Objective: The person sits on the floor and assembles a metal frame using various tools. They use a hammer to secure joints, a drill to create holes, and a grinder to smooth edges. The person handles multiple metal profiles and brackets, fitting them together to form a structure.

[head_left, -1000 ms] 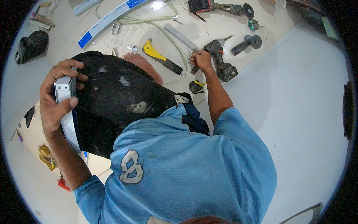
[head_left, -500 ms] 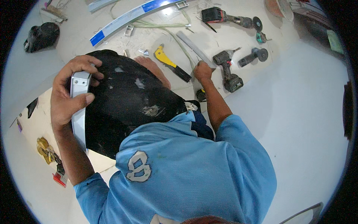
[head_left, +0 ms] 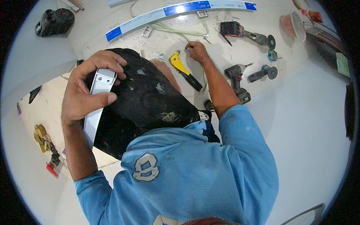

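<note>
My left hand (head_left: pixel 77 93) is closed round the upper end of a white metal profile (head_left: pixel 93 120), thumb on the near side and fingers curled over the far one. Two small round holes or rivet heads show near its end. The profile leans along my black trousers (head_left: pixel 135 101). My right hand (head_left: pixel 197 51) reaches down to the floor, its fingers curled together at a small dark spot; what they hold is too small to make out. Nearest it lies a yellow hand riveter (head_left: pixel 181 66) with a black handle. Small metal clips (head_left: pixel 159 56) lie beside my bare foot (head_left: pixel 167 71).
Right of my forearm lie a cordless drill driver (head_left: pixel 235 77), a small grinder (head_left: pixel 262 73) and a longer cordless cutter (head_left: pixel 247 33). A blue-and-white wrapped strip (head_left: pixel 165 14) and a pale hose (head_left: pixel 168 29) cross the far floor. A bucket (head_left: pixel 293 27) stands far right.
My right hand has moved away from the grey flat bar to a spot farther off, beyond the riveter. My left hand still grips the white profile, now tilted more. The view has shifted.
</note>
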Available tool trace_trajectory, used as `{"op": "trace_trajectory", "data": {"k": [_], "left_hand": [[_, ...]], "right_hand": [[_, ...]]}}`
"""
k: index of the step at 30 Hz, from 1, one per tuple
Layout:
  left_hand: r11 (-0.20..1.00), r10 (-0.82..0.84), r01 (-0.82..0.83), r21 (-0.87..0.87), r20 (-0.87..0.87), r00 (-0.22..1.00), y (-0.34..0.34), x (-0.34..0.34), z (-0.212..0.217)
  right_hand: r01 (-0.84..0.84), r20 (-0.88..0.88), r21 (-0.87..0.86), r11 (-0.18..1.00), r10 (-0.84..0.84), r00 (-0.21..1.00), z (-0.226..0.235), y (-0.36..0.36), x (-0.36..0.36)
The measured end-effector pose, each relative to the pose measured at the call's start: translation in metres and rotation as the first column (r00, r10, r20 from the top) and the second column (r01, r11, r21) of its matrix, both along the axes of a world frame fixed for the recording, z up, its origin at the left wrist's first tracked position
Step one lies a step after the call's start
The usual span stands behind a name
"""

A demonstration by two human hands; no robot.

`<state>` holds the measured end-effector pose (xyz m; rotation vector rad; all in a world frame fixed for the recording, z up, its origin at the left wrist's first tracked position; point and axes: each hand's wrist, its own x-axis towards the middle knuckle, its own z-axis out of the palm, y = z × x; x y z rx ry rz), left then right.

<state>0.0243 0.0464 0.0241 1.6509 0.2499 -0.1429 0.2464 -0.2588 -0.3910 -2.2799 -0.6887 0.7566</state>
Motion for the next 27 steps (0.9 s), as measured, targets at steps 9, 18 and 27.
{"op": "trace_trajectory", "data": {"k": [9,18,27], "left_hand": [[1.000,-0.019,0.019,-0.010,0.011,1.000,0.003,0.000,-0.005],[0.999,-0.004,0.005,0.034,-0.028,1.000,0.001,0.002,0.001],[1.000,0.013,-0.012,0.022,-0.039,0.999,-0.002,0.003,0.003]], "right_hand": [[-0.031,0.061,-0.098,0.995,0.038,0.997,-0.011,0.026,-0.006],[-0.094,0.049,-0.027,0.995,0.095,0.994,-0.013,0.026,-0.006],[0.062,-0.224,-0.043,0.997,-0.070,0.972,0.002,0.044,-0.011]]}}
